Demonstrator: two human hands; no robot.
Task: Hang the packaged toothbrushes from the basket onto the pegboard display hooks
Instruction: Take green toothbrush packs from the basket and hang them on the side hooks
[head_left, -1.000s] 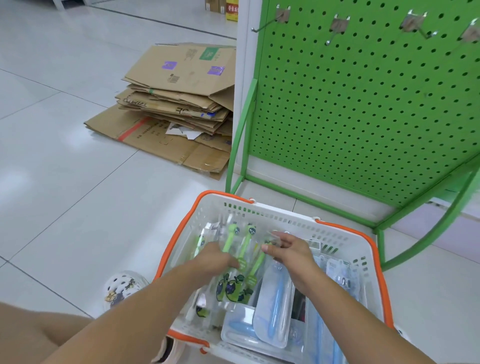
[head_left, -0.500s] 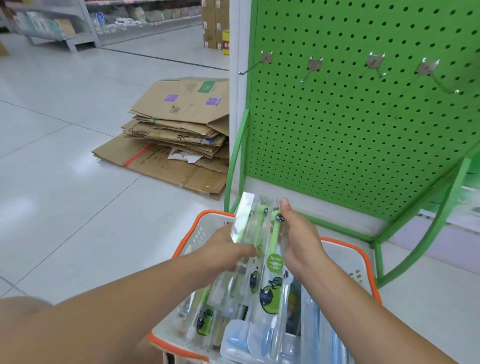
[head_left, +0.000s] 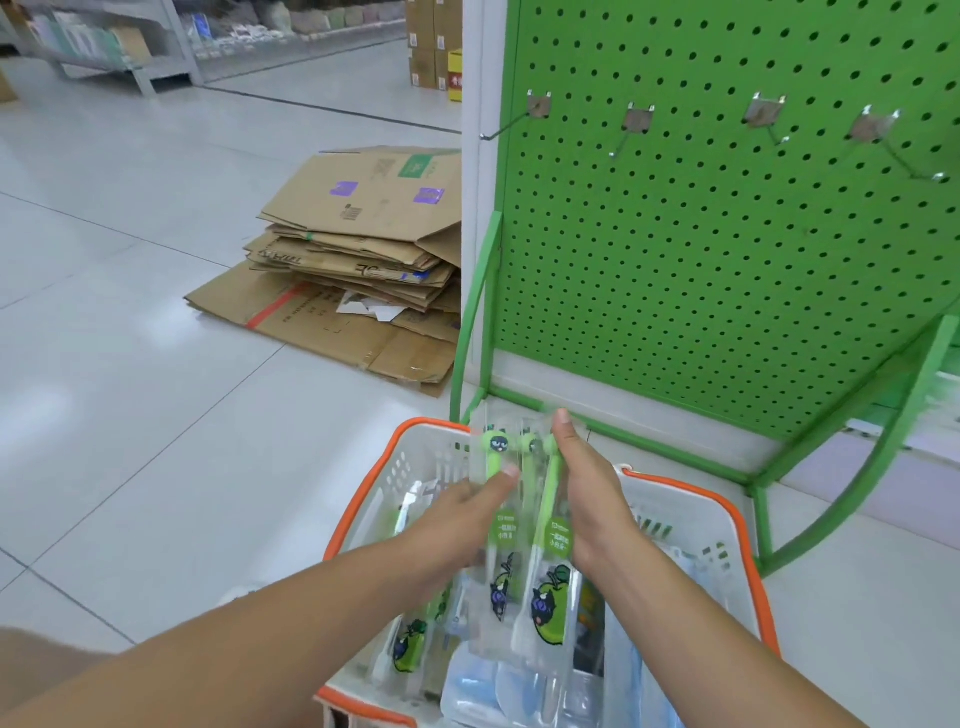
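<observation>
Left hand (head_left: 462, 519): grip closed on the left side of a small bunch of toothbrush packs (head_left: 524, 525), thumb laid across the front of the nearest pack. Right hand (head_left: 584, 488): grip flat against the right edge of the same bunch, fingers straight and pointing up. The bunch stood upright between both hands, green brush heads uppermost, clear wrappers showing apple pictures low down.

Below the hands: white basket (head_left: 691, 525) with orange rim, on the floor, holding more packs, green ones (head_left: 410, 644) under the left hand and blue ones (head_left: 498, 691) under the right.

Beyond the hands: green pegboard (head_left: 701, 270) on a green frame. Above the hands, well apart from the bunch: four metal hooks (head_left: 636, 124) in a row, all bare.

Left of the pegboard: flattened cardboard boxes (head_left: 358, 260) stacked on the tiled floor (head_left: 130, 364).
</observation>
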